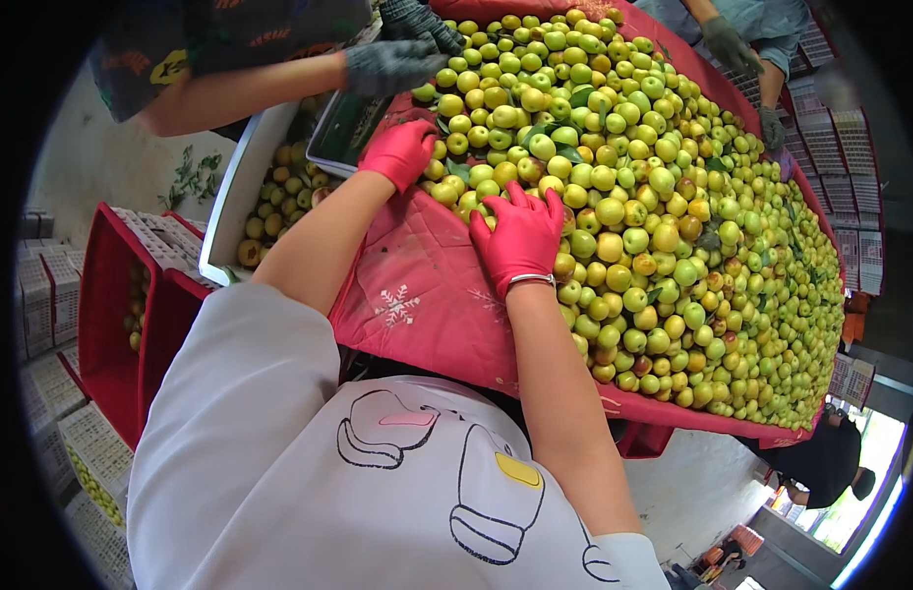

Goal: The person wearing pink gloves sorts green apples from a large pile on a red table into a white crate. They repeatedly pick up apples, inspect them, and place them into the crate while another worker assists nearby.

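I'm resting the right hand [523, 236], splayed, on yellow-green fruits [665, 258] heaped over a red quilted cover [422, 261]. The left hand [401, 154] is lying curled by their edge; I can't tell whether it's gripping any. Lettering [271, 36] is showing on a co-worker's cut-off dark garment [212, 44].

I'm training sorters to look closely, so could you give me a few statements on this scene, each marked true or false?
1. The person's left hand and right hand are both gloved in pink. True.
2. The fruit lies on a plain blue cloth. False: the cloth is red, with snowflakes.
3. A band circles the right wrist. True.
4. The co-worker at upper left is bare-handed. False: their hands wear grey gloves.
5. The white crate at left holds fruit. True.
6. The right hand touches only the crate. False: it is on the fruit.
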{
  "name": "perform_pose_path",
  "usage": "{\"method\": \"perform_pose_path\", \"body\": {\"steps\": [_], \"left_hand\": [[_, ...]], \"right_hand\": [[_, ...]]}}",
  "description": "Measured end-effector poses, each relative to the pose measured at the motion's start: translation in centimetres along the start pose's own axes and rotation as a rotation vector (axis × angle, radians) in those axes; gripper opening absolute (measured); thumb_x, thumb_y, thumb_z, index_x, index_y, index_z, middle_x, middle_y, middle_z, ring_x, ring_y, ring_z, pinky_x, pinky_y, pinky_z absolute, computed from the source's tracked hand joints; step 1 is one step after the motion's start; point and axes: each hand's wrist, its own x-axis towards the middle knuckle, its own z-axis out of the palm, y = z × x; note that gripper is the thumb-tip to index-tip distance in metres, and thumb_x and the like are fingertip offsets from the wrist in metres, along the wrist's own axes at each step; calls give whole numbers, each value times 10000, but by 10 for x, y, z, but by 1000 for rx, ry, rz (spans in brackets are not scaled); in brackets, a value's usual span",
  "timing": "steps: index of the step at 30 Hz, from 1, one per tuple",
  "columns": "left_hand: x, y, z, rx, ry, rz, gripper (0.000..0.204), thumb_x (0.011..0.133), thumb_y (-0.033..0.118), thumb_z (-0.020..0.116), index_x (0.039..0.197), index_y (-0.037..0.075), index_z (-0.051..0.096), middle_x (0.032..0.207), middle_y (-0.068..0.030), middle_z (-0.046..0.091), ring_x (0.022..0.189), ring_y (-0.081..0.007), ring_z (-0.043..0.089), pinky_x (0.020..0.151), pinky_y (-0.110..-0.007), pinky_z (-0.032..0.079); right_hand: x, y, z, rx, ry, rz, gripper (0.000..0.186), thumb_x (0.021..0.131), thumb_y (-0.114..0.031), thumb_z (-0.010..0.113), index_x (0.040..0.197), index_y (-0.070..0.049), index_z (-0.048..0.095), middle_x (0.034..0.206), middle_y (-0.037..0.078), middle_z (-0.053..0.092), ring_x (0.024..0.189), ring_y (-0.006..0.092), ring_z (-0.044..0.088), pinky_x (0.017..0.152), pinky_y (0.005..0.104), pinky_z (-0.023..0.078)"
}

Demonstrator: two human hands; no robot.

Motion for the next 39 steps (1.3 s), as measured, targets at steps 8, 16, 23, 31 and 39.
{"method": "perform_pose_path", "body": {"steps": [8,16,23,31,39], "left_hand": [[-4,20,24,291,-124,388,512,802,251,670,1295,157,568,1441,-157,429,1276,-378,447,1061,-449,391],[21,10,13,100,72,438,442,824,205,672,1248,115,589,1350,-202,509,1248,-407,460,1052,-450,388],[32,9,47,317,29,442,431,844,295,654,1251,164,593,1370,-178,491,1300,-373,416,1088,-487,312],[29,24,33,181,-18,255,324,818,313,656,1033,71,645,1080,-169,617,1060,-362,557,943,-471,425],[79,70,74,181,173,153,685,880,490,580,1425,123,386,1524,-240,250,1403,-448,225,1157,-511,185]], "right_hand": [[-1,-4,-4,-5,-76,16,290,778,-370,679,948,-142,733,1194,94,631,1086,257,570,1122,447,238],[5,0,-5,13,-23,32,275,756,-339,692,927,-126,720,1181,95,618,1081,249,548,1118,448,255],[-2,-1,-10,36,-47,13,282,752,-326,701,961,-137,708,1247,130,602,1111,275,540,1136,469,227],[-2,-5,-11,43,-71,58,297,740,-306,711,982,-134,707,1270,141,589,1137,283,528,1131,481,233],[3,-7,-11,38,-82,58,253,745,-288,706,945,-134,703,1264,148,601,1127,281,545,1126,478,231]]}}
